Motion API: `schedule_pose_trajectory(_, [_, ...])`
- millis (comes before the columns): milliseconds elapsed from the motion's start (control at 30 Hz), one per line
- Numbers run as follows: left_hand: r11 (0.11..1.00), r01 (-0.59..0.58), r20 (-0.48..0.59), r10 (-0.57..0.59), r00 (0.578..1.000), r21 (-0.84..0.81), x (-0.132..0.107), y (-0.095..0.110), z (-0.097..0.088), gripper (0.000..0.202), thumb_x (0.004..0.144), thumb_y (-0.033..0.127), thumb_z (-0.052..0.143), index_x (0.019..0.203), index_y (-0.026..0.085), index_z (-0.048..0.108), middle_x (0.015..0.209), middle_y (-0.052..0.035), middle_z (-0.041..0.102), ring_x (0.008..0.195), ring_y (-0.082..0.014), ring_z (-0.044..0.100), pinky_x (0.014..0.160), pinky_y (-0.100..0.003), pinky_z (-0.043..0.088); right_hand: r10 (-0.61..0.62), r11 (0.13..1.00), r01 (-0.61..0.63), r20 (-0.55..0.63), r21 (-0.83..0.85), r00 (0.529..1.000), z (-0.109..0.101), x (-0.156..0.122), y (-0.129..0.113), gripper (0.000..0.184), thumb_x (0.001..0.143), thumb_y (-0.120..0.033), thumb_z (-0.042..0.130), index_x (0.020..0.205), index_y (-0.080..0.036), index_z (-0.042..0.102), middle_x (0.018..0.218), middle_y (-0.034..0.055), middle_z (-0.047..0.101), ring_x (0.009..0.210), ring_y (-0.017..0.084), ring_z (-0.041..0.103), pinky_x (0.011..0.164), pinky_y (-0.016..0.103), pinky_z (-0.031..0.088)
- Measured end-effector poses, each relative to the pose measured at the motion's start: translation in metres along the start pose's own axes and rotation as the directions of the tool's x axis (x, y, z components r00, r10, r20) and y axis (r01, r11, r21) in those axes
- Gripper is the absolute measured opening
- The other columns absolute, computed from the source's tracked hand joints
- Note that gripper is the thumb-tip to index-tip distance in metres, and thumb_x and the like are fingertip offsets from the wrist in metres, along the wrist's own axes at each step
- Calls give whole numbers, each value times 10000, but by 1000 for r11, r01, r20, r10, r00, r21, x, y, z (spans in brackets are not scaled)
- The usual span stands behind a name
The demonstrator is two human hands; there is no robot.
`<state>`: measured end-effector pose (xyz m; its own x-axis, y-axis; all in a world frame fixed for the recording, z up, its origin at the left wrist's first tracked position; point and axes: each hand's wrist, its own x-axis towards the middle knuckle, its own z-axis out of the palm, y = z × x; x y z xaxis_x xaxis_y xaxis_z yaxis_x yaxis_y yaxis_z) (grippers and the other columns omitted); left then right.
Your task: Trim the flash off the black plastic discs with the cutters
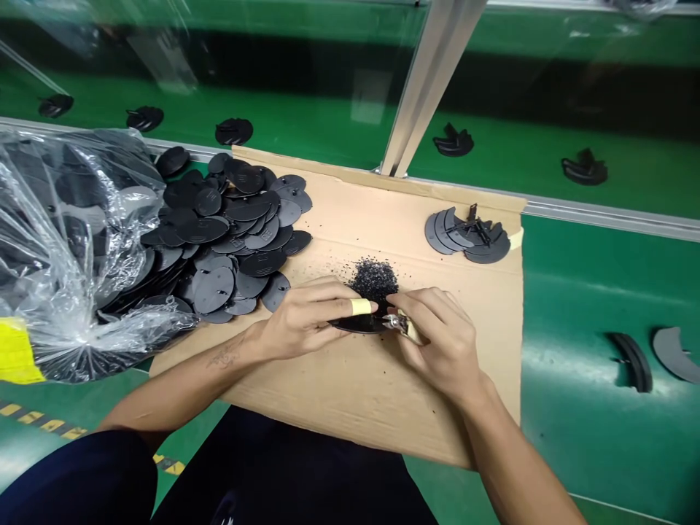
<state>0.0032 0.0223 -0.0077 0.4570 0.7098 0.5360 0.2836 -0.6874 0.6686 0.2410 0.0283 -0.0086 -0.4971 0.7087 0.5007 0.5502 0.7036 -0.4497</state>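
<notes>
My left hand (306, 317) is closed on a flat black plastic disc (355, 325), held edge-on just above the cardboard sheet (350, 394); a yellow tape band wraps one finger. My right hand (440, 335) is closed on small cutting pliers (402, 324) whose metal jaws touch the disc's right edge. Just behind the hands lies a small heap of black plastic trimmings (373, 281). A big pile of the same black discs (230, 233) spreads across the cardboard's left side.
A clear plastic bag (60, 248) of discs lies at far left. A few finished pieces (467, 233) rest at the cardboard's back right corner. Single black parts (585, 169) sit on the green conveyor belt (328, 117) behind. An aluminium post (432, 73) rises at centre.
</notes>
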Motion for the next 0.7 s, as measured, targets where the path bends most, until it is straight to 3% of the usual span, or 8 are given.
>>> schedule_pose_trajectory(267, [999,-29,32,30,999,-15,-1,1,3,186,949,151,656,1128,148,705,971,-106,761,865,-166,699,774,-319,590,-30,993,36,57,-112,998,1,-2,-1,204,929,-89,573,1060,-162,712,824,52,723,700,166,613,627,315,443])
schedule_pose_trajectory(567, [997,20,99,-13,995,-75,2,4,2,189,970,183,628,1140,138,698,960,-111,749,855,-165,688,753,-315,584,-61,968,72,53,-240,997,-3,-3,-2,183,931,-75,569,948,-170,725,650,-5,645,580,125,535,583,286,404])
schedule_pose_trajectory(700, [998,63,92,-61,994,-22,3,5,0,205,949,184,650,1145,139,692,925,-95,738,838,-161,678,730,-294,574,-52,959,66,57,-276,997,-2,-3,0,206,911,-62,548,932,-178,718,637,-10,619,577,129,505,583,285,392])
